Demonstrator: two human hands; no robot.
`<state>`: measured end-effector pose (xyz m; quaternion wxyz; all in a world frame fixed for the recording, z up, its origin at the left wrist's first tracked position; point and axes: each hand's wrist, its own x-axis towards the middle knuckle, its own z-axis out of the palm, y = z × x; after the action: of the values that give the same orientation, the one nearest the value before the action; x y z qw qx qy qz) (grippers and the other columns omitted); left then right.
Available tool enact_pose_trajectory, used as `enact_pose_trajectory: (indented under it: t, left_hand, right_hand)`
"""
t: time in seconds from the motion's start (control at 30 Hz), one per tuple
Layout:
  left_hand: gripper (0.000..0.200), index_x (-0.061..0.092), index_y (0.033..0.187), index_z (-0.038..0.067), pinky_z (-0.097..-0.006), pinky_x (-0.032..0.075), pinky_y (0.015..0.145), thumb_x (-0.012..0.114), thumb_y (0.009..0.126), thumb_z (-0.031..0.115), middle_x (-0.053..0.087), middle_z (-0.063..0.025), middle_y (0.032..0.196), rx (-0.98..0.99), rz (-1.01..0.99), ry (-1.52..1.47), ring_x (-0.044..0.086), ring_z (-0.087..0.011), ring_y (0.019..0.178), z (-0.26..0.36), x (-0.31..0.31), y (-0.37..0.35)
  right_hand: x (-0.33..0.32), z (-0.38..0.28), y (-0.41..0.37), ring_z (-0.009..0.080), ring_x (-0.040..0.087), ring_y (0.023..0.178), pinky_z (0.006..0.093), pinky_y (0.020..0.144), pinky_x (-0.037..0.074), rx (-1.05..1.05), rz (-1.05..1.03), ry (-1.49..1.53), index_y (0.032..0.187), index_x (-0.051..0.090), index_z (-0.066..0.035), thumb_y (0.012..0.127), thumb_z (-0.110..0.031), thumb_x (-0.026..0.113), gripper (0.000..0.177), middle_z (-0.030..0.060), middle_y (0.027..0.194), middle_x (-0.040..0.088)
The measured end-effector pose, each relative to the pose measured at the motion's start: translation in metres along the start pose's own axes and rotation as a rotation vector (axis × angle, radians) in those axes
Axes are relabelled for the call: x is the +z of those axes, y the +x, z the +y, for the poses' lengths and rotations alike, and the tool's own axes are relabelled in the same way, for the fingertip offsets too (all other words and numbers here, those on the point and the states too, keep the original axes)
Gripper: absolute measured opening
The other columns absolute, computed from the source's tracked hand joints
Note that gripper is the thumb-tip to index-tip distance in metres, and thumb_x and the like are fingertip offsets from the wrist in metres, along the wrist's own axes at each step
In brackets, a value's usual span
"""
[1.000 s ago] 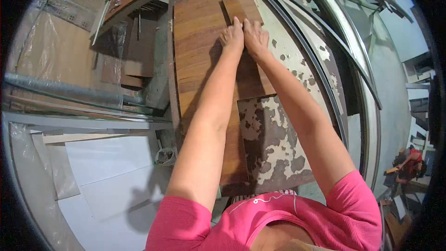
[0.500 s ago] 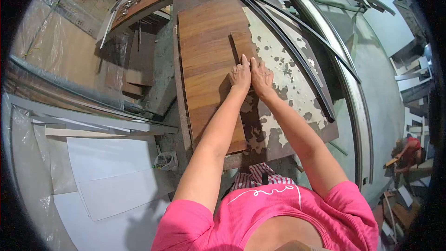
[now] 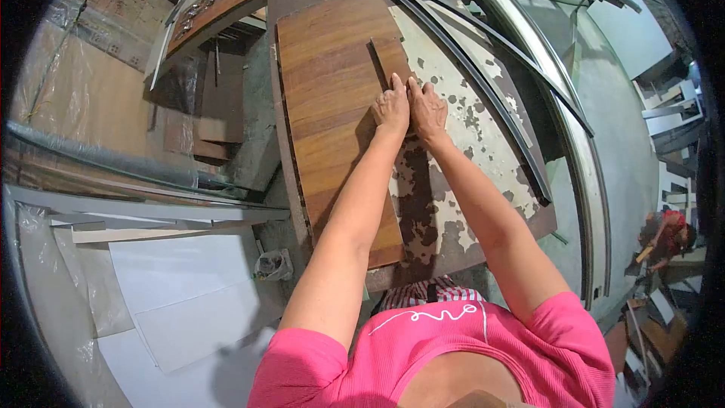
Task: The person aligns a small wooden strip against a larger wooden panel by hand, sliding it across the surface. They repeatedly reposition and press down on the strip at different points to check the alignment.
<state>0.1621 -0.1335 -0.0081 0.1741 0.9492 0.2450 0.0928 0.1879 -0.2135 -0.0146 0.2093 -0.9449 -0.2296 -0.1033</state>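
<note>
A brown wood-grain panel (image 3: 325, 98) lies on the worktable, its right edge beside a cream surface with dark patches (image 3: 472, 117). Along that edge sits a narrow wood-grain strip (image 3: 390, 54), pointing away from me. My left hand (image 3: 391, 109) is closed at the strip's left side, index finger stretched forward. Close beside it, my right hand (image 3: 428, 112) is closed at the right side, its fingers curled and thumb side inward. Both hands cover the strip's near part, so its lower end is hidden.
Long dark metal profiles (image 3: 483, 94) cross the table's right side. Beyond them runs a pale metal rail (image 3: 563, 106). White sheets (image 3: 181, 287) lie at lower left, near a clear plastic bag (image 3: 273, 265). Another person in red (image 3: 668, 238) is at far right.
The view has shifted slightly, so the panel's near edge sits lower in the picture. Both hands stay together on the strip, with little visible movement against it.
</note>
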Motion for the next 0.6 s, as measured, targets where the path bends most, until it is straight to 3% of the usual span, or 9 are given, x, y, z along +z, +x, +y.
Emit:
enact_pose_trajectory:
  t: [0.17,0.33,0.43,0.6]
  left_hand:
    - [0.042,0.035,0.126,0.007,-0.0466,0.039,0.079,0.037,0.090,0.027,0.061,-0.0202,0.091,-0.026,-0.043,-0.067,0.057,-0.0352,0.089,0.000,0.007,0.059]
    - [0.040,0.036,0.124,0.005,-0.0470,0.038,0.081,0.037,0.090,0.026,0.059,-0.0219,0.097,-0.053,-0.020,-0.057,0.055,-0.0357,0.094,0.002,0.005,0.122]
    - [0.039,0.039,0.123,0.010,-0.0531,0.038,0.080,0.037,0.089,0.030,0.058,-0.0230,0.099,-0.042,0.038,-0.096,0.054,-0.0397,0.096,-0.005,0.014,0.165]
    - [0.033,0.045,0.113,0.006,-0.0463,0.037,0.083,0.041,0.088,0.027,0.058,-0.0221,0.099,-0.068,0.056,-0.047,0.053,-0.0380,0.096,-0.009,0.016,0.228]
  right_hand:
    - [0.020,0.004,0.054,0.0296,0.060,0.073,0.0439,0.065,0.042,-0.030,0.080,0.026,0.104,0.048,-0.017,0.085,-0.026,0.043,0.022,0.0125,0.088,0.054]
    - [0.038,0.003,0.119,0.0295,0.060,0.074,0.0442,0.064,0.042,-0.034,0.007,0.017,0.099,0.049,-0.016,0.085,-0.026,0.043,0.019,0.0124,0.088,0.054]
    - [0.052,0.001,0.158,0.0279,0.061,0.075,0.0431,0.065,0.042,-0.058,0.055,-0.013,0.098,0.050,-0.015,0.084,-0.026,0.043,0.019,0.0115,0.089,0.055]
    - [0.076,-0.003,0.218,0.0277,0.061,0.077,0.0439,0.066,0.043,-0.044,0.032,0.026,0.097,0.052,-0.014,0.085,-0.028,0.043,0.021,0.0115,0.092,0.055]
